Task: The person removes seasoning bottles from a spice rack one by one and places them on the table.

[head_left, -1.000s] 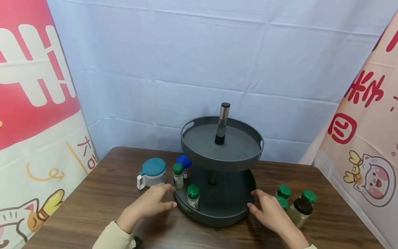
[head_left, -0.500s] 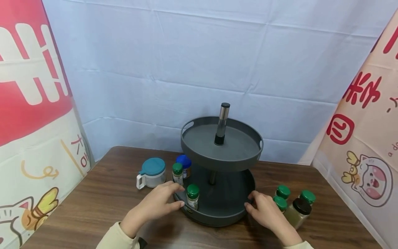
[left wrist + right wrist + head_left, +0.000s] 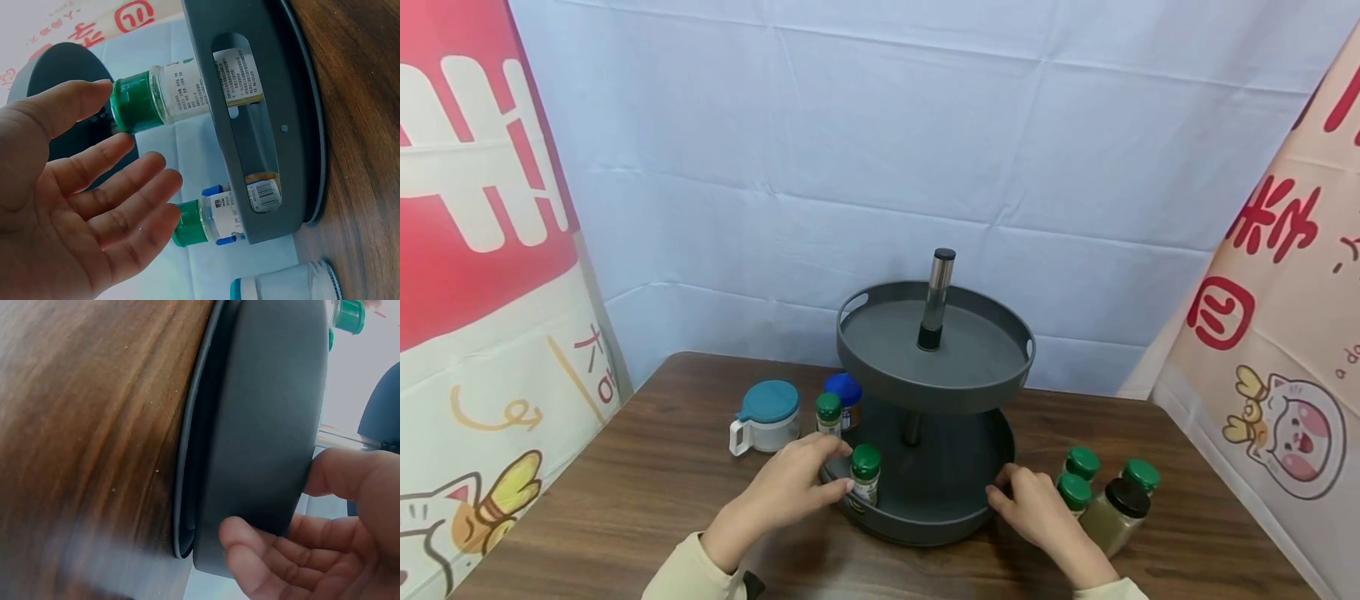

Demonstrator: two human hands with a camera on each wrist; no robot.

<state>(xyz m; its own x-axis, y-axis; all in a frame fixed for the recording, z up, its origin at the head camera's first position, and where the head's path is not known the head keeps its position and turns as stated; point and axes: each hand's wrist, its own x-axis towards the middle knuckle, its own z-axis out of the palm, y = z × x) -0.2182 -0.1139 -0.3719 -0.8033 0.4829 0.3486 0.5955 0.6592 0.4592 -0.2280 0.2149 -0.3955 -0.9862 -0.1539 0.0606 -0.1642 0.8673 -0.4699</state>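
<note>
A dark grey two-tier turntable [image 3: 936,508] stands on the table. In its lower tray are two green-capped spice jars, the nearer jar [image 3: 866,463] and the farther jar [image 3: 828,408], plus a blue-lidded jar [image 3: 844,390]. My left hand [image 3: 784,483] is at the tray's left, thumb and forefinger spread on either side of the nearer jar's green cap [image 3: 136,102]. Whether they touch the cap, I cannot tell. My right hand [image 3: 1036,505] holds the lower tray's right rim, with thumb at the edge and fingertips [image 3: 240,534] against the outer wall.
Left of the turntable stands a clear pot with a teal lid [image 3: 771,402] and white handle. Several jars are grouped on the right, including a black-capped jar [image 3: 1117,510] and a green-capped jar [image 3: 1082,460]. The upper tray [image 3: 936,383] overhangs the lower one.
My left hand has moved right, over the tray's rim to the nearer green-capped jar. My right hand has shifted slightly nearer and left along the rim. The turntable and jars look unmoved.
</note>
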